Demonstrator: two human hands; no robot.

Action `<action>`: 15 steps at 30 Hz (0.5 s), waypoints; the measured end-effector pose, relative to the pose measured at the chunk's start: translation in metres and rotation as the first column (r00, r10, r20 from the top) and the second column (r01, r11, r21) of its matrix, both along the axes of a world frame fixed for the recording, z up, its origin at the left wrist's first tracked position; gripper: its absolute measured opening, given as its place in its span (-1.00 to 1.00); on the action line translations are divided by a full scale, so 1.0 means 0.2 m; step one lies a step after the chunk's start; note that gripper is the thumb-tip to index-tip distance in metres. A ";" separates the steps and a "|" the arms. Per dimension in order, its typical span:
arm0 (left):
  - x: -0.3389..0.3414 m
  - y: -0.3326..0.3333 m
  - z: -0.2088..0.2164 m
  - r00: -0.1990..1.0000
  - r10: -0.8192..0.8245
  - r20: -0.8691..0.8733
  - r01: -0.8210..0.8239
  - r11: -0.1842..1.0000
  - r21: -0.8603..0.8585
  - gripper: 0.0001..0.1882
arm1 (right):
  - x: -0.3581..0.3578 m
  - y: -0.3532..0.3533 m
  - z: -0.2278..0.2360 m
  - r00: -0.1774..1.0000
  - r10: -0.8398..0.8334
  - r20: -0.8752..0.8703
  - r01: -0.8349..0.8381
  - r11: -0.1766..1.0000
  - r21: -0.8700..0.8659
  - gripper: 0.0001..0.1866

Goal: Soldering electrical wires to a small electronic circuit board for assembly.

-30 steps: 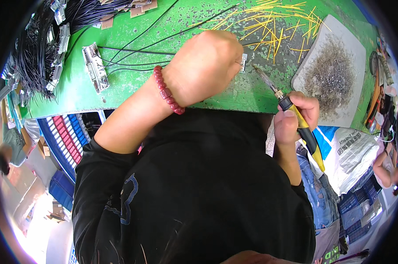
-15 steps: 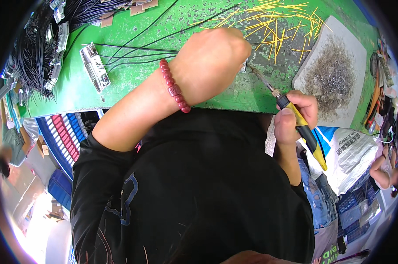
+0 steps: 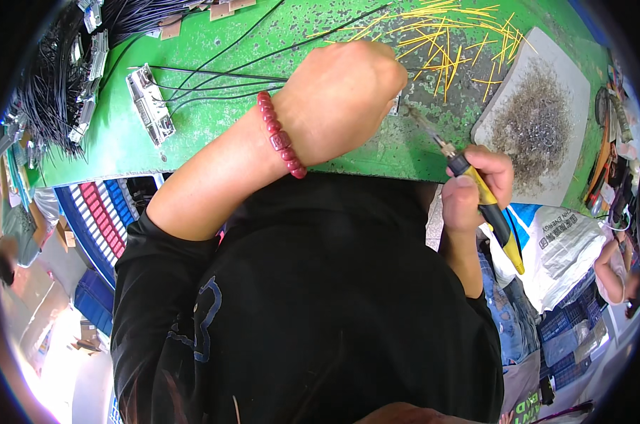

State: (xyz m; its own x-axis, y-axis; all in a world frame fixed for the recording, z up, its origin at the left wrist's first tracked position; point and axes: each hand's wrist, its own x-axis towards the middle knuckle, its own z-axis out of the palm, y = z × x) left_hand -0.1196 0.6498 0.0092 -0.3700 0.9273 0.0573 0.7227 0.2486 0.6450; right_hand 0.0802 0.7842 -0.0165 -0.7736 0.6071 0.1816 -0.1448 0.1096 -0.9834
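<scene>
My left hand [image 3: 342, 102], wearing a dark red bead bracelet [image 3: 281, 140], is closed over the green workbench with its back toward me. Its fingertips are hidden. A bit of silvery metal [image 3: 395, 106] shows beside the knuckles; what the hand grips is not visible. My right hand [image 3: 475, 185] is wrapped round a yellow and black soldering iron [image 3: 502, 230]. The iron's blurred tip points up and left, close to that metal bit; whether they touch I cannot tell. Black cables [image 3: 228, 76] run from a silvery metal piece [image 3: 150, 106] toward my left hand.
Thin yellow sticks [image 3: 447, 53] lie scattered at the far side. A grey board [image 3: 574, 92] with a heap of dark scraps stands at right. Bundled black cables [image 3: 51, 92] with metal ends fill the far left. A white bag [image 3: 564, 247] is below the bench at right.
The soldering iron's tip has shifted slightly right, away from my left hand. My left hand has risen a little, and the metal piece at left has moved slightly up and left.
</scene>
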 end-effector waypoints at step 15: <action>-0.01 0.00 0.02 1.000 0.000 0.005 0.001 1.000 -0.031 -0.91 | -0.17 0.06 0.11 0.996 -0.064 0.062 0.054 0.988 0.143 -0.65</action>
State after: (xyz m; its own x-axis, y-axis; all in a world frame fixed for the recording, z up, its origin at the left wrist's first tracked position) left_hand -0.1207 0.6503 0.0129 -0.3697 0.9287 0.0268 0.7196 0.2680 0.6406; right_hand 0.0470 0.7954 0.0052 -0.7503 0.6240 0.2183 -0.0689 0.2546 -0.9646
